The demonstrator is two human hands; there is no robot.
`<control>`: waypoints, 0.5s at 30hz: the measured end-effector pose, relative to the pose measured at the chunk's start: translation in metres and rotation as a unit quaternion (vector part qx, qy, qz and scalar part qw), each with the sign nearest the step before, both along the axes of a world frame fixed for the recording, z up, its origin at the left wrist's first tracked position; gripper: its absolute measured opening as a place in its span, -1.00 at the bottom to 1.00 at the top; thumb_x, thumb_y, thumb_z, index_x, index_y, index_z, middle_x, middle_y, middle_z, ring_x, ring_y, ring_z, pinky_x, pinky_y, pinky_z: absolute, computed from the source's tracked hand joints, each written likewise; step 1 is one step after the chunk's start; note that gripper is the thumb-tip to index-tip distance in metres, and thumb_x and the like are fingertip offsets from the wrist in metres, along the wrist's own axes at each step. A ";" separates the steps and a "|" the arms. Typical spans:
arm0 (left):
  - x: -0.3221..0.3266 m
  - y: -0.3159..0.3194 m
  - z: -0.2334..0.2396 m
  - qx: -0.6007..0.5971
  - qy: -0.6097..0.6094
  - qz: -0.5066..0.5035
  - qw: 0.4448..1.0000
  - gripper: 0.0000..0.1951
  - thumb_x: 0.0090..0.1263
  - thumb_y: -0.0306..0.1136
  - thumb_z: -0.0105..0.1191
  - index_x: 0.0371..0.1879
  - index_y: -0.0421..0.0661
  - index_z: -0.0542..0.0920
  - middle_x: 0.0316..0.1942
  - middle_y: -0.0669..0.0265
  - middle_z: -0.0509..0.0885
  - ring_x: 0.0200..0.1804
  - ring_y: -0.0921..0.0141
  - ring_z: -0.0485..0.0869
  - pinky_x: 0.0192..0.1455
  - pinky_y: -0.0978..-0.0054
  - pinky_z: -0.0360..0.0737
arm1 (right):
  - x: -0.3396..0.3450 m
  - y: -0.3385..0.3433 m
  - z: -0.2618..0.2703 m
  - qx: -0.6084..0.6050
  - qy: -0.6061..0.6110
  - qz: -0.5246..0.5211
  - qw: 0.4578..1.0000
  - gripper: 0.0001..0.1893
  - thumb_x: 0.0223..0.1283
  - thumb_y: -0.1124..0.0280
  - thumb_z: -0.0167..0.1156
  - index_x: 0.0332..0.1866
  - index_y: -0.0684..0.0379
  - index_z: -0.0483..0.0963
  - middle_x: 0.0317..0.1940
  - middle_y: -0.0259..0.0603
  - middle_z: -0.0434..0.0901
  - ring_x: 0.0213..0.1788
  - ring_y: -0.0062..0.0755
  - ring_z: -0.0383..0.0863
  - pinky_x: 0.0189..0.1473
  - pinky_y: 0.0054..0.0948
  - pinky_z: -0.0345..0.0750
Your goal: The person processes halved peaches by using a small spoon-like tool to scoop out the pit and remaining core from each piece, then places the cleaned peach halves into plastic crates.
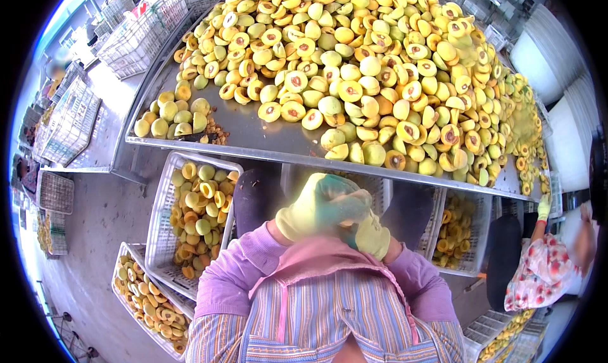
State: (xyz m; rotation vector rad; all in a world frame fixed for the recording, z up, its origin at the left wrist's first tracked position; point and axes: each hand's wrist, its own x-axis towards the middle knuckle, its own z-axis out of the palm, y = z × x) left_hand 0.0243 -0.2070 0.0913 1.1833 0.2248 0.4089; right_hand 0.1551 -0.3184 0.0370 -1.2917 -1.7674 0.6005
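Note:
My left hand (pixel 316 204), in a pale yellow glove with a green palm coating, is closed and bent in front of my chest. Against it, slightly lower, sits my right hand (pixel 374 236) in a matching glove. The fingers meet and overlap; blur hides whether a small thing is between them. Both hands are just short of the front rim of a metal table (pixel 280 134). On it rises a large heap of halved yellow-green peaches (pixel 351 90), many with brown pits showing. At its left a smaller group of peaches (pixel 168 111) lies beside loose pit pieces (pixel 218 134).
Left of my legs stand a white plastic crate (pixel 159 230) of pitted halves and a lower crate (pixel 126 296) of more fruit. Another crate (pixel 479 239) is on the right. A co-worker in a flowered top (pixel 536 277) sits there, gloved hand (pixel 544 206) at the table edge.

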 end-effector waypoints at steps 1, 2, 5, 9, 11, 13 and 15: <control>0.000 0.001 0.002 0.033 0.032 0.005 0.999 -0.80 0.26 -0.48 0.18 -0.60 -0.28 0.56 -0.56 0.41 0.52 -0.45 0.60 0.45 -0.40 0.62 0.39 | -0.001 -0.001 0.003 -0.017 0.015 -0.004 1.000 -0.50 0.08 0.47 0.26 0.19 0.17 0.38 0.02 -0.14 0.52 0.06 -0.08 0.54 0.12 -0.24 0.49; 0.001 0.004 -0.007 0.001 0.001 -0.010 1.000 -0.78 0.28 -0.44 0.16 -0.61 -0.27 0.58 -0.57 0.39 0.56 -0.46 0.59 0.48 -0.40 0.59 0.42 | -0.005 0.003 -0.007 -0.002 0.064 -0.007 0.998 -0.53 0.12 0.42 0.25 0.18 0.18 0.38 0.01 -0.11 0.52 0.05 -0.02 0.54 0.10 -0.22 0.50; 0.008 0.008 -0.023 -0.128 -0.117 -0.100 0.980 -0.77 0.29 -0.39 0.14 -0.59 -0.25 0.61 -0.57 0.36 0.60 -0.46 0.56 0.52 -0.39 0.55 0.47 | -0.014 0.004 -0.032 0.041 -0.107 -0.084 0.990 -0.45 0.11 0.45 0.27 0.24 0.20 0.33 0.12 -0.08 0.43 0.16 -0.09 0.46 0.16 -0.28 0.46; -0.002 0.018 -0.031 -0.140 -0.152 -0.013 0.978 -0.77 0.27 -0.33 0.18 -0.40 -0.30 0.65 -0.49 0.27 0.65 -0.42 0.35 0.62 -0.29 0.53 0.52 | -0.009 0.018 -0.008 -0.031 0.029 0.000 0.999 -0.34 0.09 0.49 0.28 0.36 0.18 0.26 0.24 -0.08 0.39 0.22 -0.29 0.43 0.16 -0.40 0.44; -0.021 0.032 -0.045 -0.133 -0.083 0.184 0.970 -0.73 0.38 -0.18 0.10 -0.31 -0.18 0.62 -0.46 0.33 0.64 -0.42 0.40 0.63 -0.28 0.54 0.54 | 0.007 0.021 -0.011 -0.217 0.021 0.034 0.975 -0.42 0.17 0.40 0.19 0.34 0.13 0.29 0.18 -0.01 0.45 0.12 -0.19 0.52 0.08 -0.34 0.49; -0.052 0.056 -0.061 -0.155 -0.012 0.339 0.928 -0.65 0.43 -0.06 0.06 -0.27 -0.15 0.63 -0.45 0.36 0.65 -0.44 0.48 0.63 -0.32 0.59 0.55 | 0.029 0.026 -0.043 -0.401 -0.035 0.020 0.915 -0.54 0.29 0.25 0.06 0.29 0.05 0.36 0.10 0.07 0.49 0.01 -0.01 0.58 -0.01 -0.23 0.53; -0.098 0.078 -0.053 0.024 0.209 0.461 0.862 -0.72 0.38 -0.20 0.17 -0.39 -0.22 0.64 -0.44 0.32 0.67 -0.45 0.51 0.61 -0.35 0.59 0.56 | 0.067 0.018 -0.126 -0.284 -0.265 -0.020 0.921 -0.53 0.30 0.16 0.00 0.29 0.05 0.36 -0.08 0.15 0.58 -0.11 0.09 0.62 -0.11 -0.14 0.55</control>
